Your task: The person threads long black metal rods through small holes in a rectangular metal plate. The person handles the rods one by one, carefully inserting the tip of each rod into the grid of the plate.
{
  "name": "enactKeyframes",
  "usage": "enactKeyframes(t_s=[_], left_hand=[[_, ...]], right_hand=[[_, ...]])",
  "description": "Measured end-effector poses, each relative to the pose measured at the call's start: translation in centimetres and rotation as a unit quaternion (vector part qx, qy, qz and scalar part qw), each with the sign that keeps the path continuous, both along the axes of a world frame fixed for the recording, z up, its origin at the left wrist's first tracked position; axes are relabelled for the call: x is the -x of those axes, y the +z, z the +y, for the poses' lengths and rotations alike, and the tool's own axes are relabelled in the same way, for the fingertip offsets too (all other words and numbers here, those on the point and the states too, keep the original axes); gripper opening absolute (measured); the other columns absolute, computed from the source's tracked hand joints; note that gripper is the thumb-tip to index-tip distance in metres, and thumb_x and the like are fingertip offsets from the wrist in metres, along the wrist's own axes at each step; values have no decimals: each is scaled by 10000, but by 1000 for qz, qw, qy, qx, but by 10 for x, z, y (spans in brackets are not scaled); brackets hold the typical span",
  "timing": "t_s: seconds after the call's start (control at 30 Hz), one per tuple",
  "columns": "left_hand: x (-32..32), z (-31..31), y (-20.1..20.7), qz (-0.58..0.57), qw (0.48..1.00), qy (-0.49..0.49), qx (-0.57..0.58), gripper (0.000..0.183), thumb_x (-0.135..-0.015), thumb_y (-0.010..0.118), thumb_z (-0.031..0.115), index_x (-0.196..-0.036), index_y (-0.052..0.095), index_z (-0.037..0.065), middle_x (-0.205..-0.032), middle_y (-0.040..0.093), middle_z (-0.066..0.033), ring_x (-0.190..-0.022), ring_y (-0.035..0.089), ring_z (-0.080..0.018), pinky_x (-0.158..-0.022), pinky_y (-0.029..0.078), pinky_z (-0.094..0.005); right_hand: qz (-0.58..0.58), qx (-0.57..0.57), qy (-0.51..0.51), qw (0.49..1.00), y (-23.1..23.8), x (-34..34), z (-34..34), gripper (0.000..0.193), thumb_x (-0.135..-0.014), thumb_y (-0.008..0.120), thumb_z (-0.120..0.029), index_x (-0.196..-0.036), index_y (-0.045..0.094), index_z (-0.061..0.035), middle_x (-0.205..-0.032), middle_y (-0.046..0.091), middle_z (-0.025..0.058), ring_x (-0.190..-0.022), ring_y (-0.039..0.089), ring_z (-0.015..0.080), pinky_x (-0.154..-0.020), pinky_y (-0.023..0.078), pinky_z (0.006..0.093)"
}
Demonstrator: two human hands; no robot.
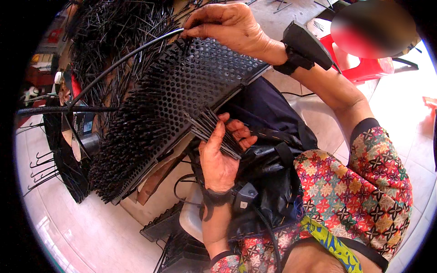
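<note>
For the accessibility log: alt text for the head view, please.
The left hand grips a bundle of thin black rods beside a tilted black perforated board bristling with rods; the right hand pinches at its top edge.

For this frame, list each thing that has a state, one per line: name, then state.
Perforated black panel: tilted, its left part packed with thin black rods, its right part bare holes.
Bundle of black rods: gripped in the left hand.
Right hand: fingertips pinched at the panel's top edge, beside a long curved black rod.
Red plastic stool: upright on the tiled floor.
</note>
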State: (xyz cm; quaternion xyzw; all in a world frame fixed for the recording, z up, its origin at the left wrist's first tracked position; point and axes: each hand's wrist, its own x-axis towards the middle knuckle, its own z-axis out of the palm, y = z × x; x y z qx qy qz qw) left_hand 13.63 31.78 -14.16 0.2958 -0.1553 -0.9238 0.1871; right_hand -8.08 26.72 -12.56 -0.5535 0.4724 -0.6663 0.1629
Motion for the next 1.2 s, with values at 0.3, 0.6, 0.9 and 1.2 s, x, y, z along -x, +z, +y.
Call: enactKeyframes(t_s=[0.3, 0.6, 0.9, 1.2], left_hand=[[0, 2, -3, 13, 1000, -5, -2, 242, -815, 487, 174, -1008, 502, 28, -890, 540, -103, -822, 527, -240, -719, 476, -413], [0, 1, 5, -9, 1000, 2, 9, 247, -829, 479, 194, -1005, 479, 21, -862, 553, -105, -783, 551, -217, -704, 482, -398], [-3, 3, 8, -10, 1000, -10, 22, 244, -829, 482, 203, -1017, 473, 47, -849, 545, -95, -767, 547, -212, -683, 484, -406], [0, 6, 13, -20, 998, -13, 62, 248, -823, 487, 206, -1006, 479, 38, -819, 553, -102, -736, 554, -215, -625, 497, -371]], right_hand=[[250, 15, -97, 963, 9, -4, -14, 157, -736, 570, -175, -789, 590, -28, -636, 560, 164, -583, 569, 290, -541, 455, 329], [489, -83, -89, 864, 32, -20, -23, 172, -589, 571, -145, -686, 557, -4, -647, 557, 163, -639, 569, 322, -529, 459, 394], [469, -64, -118, 873, 27, -12, -29, 204, -604, 605, -186, -693, 550, -10, -639, 552, 160, -646, 565, 331, -544, 455, 401], [127, -294, 115, 940, 33, -43, 56, 280, -702, 642, -227, -758, 578, 40, -609, 579, 90, -549, 535, 112, -498, 424, 263]])
